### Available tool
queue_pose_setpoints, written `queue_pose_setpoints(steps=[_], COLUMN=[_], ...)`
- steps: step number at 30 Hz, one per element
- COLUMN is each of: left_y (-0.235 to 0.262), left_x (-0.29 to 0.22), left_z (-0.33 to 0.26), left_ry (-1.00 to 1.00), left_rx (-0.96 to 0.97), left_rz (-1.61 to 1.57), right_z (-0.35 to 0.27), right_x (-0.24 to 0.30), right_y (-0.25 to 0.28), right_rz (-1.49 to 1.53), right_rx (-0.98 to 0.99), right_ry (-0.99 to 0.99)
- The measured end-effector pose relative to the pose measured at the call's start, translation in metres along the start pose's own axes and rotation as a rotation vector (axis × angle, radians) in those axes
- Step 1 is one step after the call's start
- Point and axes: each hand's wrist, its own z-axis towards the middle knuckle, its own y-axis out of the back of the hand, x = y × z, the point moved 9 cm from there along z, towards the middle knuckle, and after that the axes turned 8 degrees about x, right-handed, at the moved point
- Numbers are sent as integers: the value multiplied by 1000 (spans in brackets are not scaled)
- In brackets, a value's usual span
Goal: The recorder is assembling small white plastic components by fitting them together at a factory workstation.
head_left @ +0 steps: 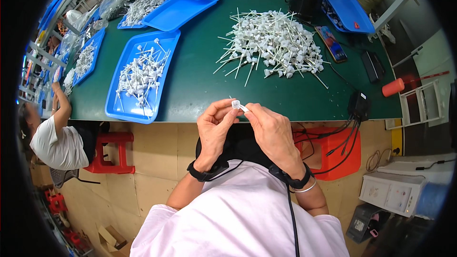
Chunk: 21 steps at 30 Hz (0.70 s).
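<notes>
Just off the table's near edge, my two hands meet around a small white plastic piece (236, 104) with a squarish, cup-like head. My left hand (216, 123) is closed, thumb and fingers pinching the head. From the other side, my right hand (269, 126) pinches a narrow white part at the head; its fingertips hide the rest, and I cannot tell whether the parts are joined. Beyond my hands lies a large heap of similar white pieces with thin stems (281, 43). More such pieces (138, 81) lie in a blue tray (114, 102) to the left.
Empty-looking blue trays (181, 12) overlap at the far left. A phone (331, 44), a black container (306, 0) and a black cable box (358, 106) stand right. Cables hang over a red stool (333, 154). Another person (62, 138) works at the left.
</notes>
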Motion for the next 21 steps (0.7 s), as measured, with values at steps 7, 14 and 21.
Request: queue_pose_setpoints(steps=[7, 14, 21], left_y=[0, -2, -2], left_x=[-4, -7, -6], left_z=[-3, -5, -6], left_ry=[-44, -88, -102], left_rx=[-29, -25, -28], left_rz=[67, 69, 89], right_z=[3, 4, 3], right_x=[5, 6, 6], right_y=[-3, -5, -5], right_rz=[-107, -167, -185], right_rx=[-14, -1, -2], right_ry=[6, 0, 0])
